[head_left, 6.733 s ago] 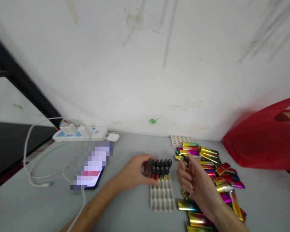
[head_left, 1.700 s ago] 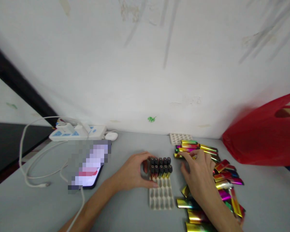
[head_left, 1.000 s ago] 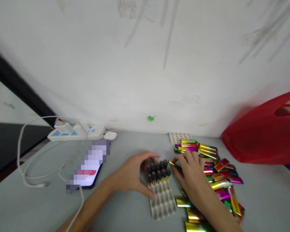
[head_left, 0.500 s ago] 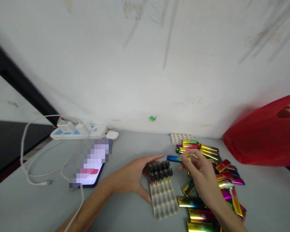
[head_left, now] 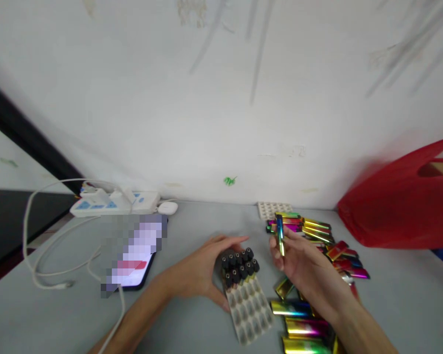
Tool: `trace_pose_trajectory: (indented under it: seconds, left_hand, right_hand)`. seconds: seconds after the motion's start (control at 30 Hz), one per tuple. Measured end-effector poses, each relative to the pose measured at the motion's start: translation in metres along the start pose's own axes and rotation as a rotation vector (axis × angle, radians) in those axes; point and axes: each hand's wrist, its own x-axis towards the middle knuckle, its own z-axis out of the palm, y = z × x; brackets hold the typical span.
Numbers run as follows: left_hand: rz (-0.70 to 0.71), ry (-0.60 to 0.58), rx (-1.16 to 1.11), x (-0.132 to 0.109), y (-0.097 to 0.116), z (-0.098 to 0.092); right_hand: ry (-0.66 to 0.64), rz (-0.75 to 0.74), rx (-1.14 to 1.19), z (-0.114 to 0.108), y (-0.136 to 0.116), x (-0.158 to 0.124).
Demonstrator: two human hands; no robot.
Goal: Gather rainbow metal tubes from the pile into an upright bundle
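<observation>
A pale moulded tray [head_left: 249, 307] with rows of hollows lies in front of me. Several black-tipped pieces [head_left: 239, 265] stand upright in its two far rows, a bit of coloured shiny body showing under some tips. My left hand [head_left: 203, 275] is curved round the tray's far left corner, thumb against the left edge and index finger stretched behind the tips. To the right, my right hand [head_left: 302, 260] holds a slim shiny blue-and-gold metallic stick [head_left: 280, 236] nearly upright between thumb and fingers, raised off the table. Its exact kind does not show.
Many shiny metallic sticks [head_left: 304, 327] in rainbow colours lie heaped on the right. Another pale tray [head_left: 274, 210] rests by the wall. A red bag [head_left: 398, 211] stands at the right. On the left are a phone [head_left: 140, 255], a power strip [head_left: 114, 204] and loose white cables [head_left: 26, 236].
My right hand has turned the metallic stick from lying flat to nearly upright, the palm now facing more upward. The tray has turned slightly under my left hand.
</observation>
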Motion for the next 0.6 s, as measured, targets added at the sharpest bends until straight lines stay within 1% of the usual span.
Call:
trace_pose_trajectory:
  seconds: [0.17, 0.33, 0.47, 0.6]
  left_hand:
    - [0.019, 0.02, -0.021, -0.0002, 0.0016, -0.0007]
    - [0.003, 0.09, 0.035, -0.0012, 0.0057, 0.001]
    - [0.009, 0.122, 0.074, -0.0007, 0.0082, 0.001]
    - [0.006, 0.105, 0.087, -0.001, 0.0089, -0.0014]
  right_hand:
    - [-0.028, 0.077, 0.033, -0.0036, 0.0037, -0.0005]
    - [-0.073, 0.126, 0.062, -0.0035, 0.0054, -0.0013]
    - [-0.096, 0.106, 0.107, -0.004, 0.0036, -0.0014]
    - [-0.19, 0.097, 0.163, -0.005, 0.0011, 0.0003]
